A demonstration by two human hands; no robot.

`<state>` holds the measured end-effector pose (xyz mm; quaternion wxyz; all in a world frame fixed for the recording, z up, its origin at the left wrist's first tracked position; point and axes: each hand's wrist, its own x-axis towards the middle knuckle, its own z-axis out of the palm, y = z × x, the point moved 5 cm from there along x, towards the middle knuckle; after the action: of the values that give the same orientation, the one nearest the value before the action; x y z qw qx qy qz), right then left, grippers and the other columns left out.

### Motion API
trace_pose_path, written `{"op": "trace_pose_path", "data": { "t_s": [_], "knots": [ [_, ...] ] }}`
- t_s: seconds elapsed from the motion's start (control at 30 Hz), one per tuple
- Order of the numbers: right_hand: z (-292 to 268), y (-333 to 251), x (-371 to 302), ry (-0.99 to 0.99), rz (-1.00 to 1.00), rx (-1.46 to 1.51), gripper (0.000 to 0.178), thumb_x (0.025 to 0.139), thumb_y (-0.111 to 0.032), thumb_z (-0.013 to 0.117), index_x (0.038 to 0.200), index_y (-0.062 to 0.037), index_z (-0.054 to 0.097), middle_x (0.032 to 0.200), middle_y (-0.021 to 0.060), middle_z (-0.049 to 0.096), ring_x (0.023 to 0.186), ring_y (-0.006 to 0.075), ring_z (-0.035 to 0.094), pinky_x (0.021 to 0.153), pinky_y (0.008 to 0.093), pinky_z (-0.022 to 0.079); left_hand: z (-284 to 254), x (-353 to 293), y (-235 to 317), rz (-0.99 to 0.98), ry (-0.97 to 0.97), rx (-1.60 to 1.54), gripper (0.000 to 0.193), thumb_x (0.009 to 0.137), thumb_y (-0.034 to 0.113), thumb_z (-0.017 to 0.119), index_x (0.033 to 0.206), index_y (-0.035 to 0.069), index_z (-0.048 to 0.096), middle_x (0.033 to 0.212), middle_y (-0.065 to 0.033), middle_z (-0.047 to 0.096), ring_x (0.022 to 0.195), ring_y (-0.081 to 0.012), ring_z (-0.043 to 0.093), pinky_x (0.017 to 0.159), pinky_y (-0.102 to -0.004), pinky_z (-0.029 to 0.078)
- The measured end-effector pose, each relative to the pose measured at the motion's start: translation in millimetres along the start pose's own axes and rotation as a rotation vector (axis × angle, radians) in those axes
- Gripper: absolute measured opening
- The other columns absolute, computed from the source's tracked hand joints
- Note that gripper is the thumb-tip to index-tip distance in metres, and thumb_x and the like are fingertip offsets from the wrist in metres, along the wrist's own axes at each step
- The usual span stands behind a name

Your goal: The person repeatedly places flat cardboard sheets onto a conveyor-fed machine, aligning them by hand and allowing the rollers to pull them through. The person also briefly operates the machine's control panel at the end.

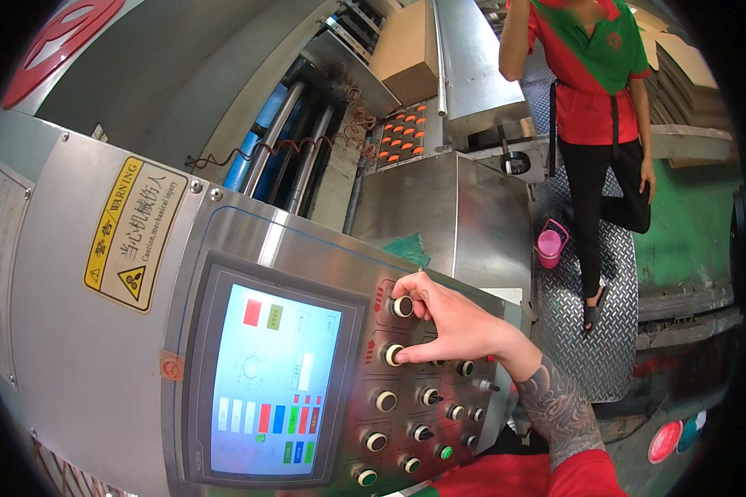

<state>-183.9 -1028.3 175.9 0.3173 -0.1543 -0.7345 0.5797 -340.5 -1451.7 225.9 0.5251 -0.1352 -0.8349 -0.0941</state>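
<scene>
My right hand reaches in from the lower right over a metal control panel. Its thumb lies on a round push button with a pale rim. The forefinger curves around the upper edge of another such button, just above the first. Thumb and forefinger are spread apart and hold nothing; the other fingers are partly hidden behind them. Left of the hand, a lit touch screen shows coloured squares and a dial. My left hand is out of view.
Several more buttons and knobs sit below my hand, one lit green. Behind the panel are metal rollers and a cardboard stack. A co-worker stands on a chequered metal plate beside a pink bucket.
</scene>
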Motion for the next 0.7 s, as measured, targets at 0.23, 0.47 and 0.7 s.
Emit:
{"op": "trace_pose_path", "data": {
  "t_s": [0.23, 0.47, 0.7],
  "knots": [
    [3.0, -2.3, 0.0, 0.023, -0.009, -0.034, 0.079, 0.078, -0.040, 0.087, 0.136, -0.0074, 0.045, 0.103, 0.0086, 0.049, 0.095, 0.0226, 0.052, 0.086, 0.0380, 0.048, -0.9, -4.6, -2.4, -0.041, -0.013, 0.014, 0.057, 0.100, 0.055, 0.058, 0.126, 0.005, 0.063, 0.137, -0.0353, 0.056, 0.128, -0.0577, 0.050, 0.115, -0.0650, 0.032],
    [3.2, -2.1, 0.2, 0.035, -0.018, -0.016, 0.080, 0.078, -0.041, 0.087, 0.136, -0.0070, 0.044, 0.102, 0.0086, 0.048, 0.094, 0.0224, 0.051, 0.085, 0.0377, 0.048, -3.5, -2.7, -0.3, -0.044, -0.029, 0.020, 0.055, 0.101, 0.054, 0.057, 0.124, 0.005, 0.064, 0.136, -0.0356, 0.057, 0.127, -0.0583, 0.051, 0.115, -0.0653, 0.033],
    [2.9, 6.2, 0.8, -0.007, -0.021, 0.063, 0.081, 0.080, -0.046, 0.087, 0.138, -0.0079, 0.045, 0.101, 0.0066, 0.046, 0.095, 0.0209, 0.050, 0.085, 0.0363, 0.047, -6.4, 3.1, 7.5, 0.034, -0.025, 0.102, 0.051, 0.101, 0.052, 0.058, 0.117, 0.004, 0.068, 0.133, -0.0362, 0.059, 0.125, -0.0586, 0.053, 0.113, -0.0657, 0.036]
  ]
}}
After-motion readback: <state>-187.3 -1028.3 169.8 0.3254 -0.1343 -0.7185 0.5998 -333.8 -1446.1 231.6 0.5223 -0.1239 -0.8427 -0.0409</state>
